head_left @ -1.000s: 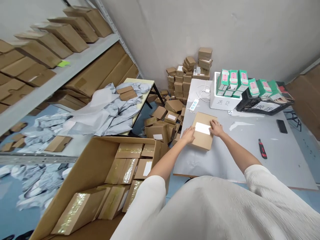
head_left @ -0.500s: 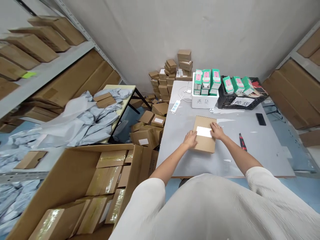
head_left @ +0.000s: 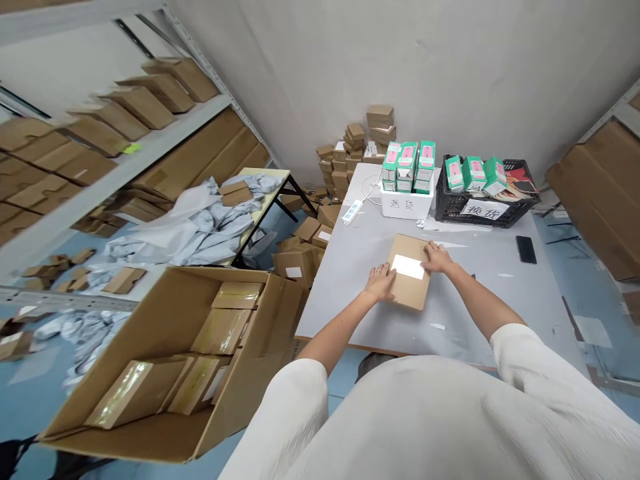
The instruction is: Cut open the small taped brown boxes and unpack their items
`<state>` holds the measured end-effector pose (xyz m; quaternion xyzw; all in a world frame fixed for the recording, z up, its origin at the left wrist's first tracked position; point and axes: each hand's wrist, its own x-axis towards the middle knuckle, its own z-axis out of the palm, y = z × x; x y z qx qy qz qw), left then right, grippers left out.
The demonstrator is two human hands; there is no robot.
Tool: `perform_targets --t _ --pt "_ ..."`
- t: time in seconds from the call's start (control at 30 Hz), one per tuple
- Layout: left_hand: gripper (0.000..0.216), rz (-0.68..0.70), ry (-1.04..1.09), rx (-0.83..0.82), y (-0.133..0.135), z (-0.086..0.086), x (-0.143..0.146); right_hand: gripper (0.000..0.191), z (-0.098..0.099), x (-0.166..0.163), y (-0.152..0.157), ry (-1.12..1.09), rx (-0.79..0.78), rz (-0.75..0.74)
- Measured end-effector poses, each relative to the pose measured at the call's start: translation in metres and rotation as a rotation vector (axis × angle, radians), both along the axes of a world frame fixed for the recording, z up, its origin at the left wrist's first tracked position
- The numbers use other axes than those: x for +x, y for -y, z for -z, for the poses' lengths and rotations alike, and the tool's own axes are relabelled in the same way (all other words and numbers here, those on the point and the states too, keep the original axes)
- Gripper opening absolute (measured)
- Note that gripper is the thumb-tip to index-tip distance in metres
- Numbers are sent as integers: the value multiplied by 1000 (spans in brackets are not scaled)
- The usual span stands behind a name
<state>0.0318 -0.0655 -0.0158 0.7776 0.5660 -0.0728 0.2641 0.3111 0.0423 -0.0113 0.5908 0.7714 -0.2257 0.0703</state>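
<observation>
A flat brown cardboard box (head_left: pixel 407 294) lies on the grey-topped table (head_left: pixel 345 287), with a white label (head_left: pixel 409 267) on its upper face. My left hand (head_left: pixel 381 281) grips the box's left edge, fingers resting on the top by the label. On the opposite side, my right hand (head_left: pixel 437 257) holds the right edge near the far corner, its fingertips beside the label. The undersides of both hands are hidden. Most of the red-and-black cutter seen earlier is covered by my right forearm.
Behind the box stand a white bin (head_left: pixel 407 205) and a black crate (head_left: pixel 510 212), both with green-and-pink boxes. A phone (head_left: pixel 526 250) lies at right, a power strip (head_left: pixel 353 211) at left. A large open carton (head_left: pixel 250 373) with taped boxes stands left, near shelving (head_left: pixel 165 143).
The view has shifted left, showing more shelving and floor. Both hands keep hold of the cardboard box, which sits slightly more turned in view. The cutter has become mostly hidden.
</observation>
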Motion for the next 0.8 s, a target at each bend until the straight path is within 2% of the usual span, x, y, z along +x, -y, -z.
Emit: perform_targets --t 0.07,0.13,0.2,0.3,0.43,0.6,0.73,0.8 --pt "120 -3 6 17 1 -2 -3 62 -1 -1 -5 -4 0 -5" --pt "119 -3 7 34 0 -2 -6 54 -2 -2 -7 0 21 7" --pt "117 -7 -4 49 -3 -2 -11 45 -3 -1 -7 28 50 47" --pt "113 -46 -22 69 -11 -2 -21 45 -4 6 -3 89 56 126" --pt "102 -171 -47 86 -23 -5 -31 52 -6 23 6 139 27 218" --pt "86 -331 -84 66 -40 -13 -30 75 -7 41 18 165 -12 259" --pt "54 -350 -47 18 -48 -17 -25 88 -3 45 28 128 -110 251" --pt "49 -348 -30 17 -50 -15 -24 93 0 45 33 83 -155 223"
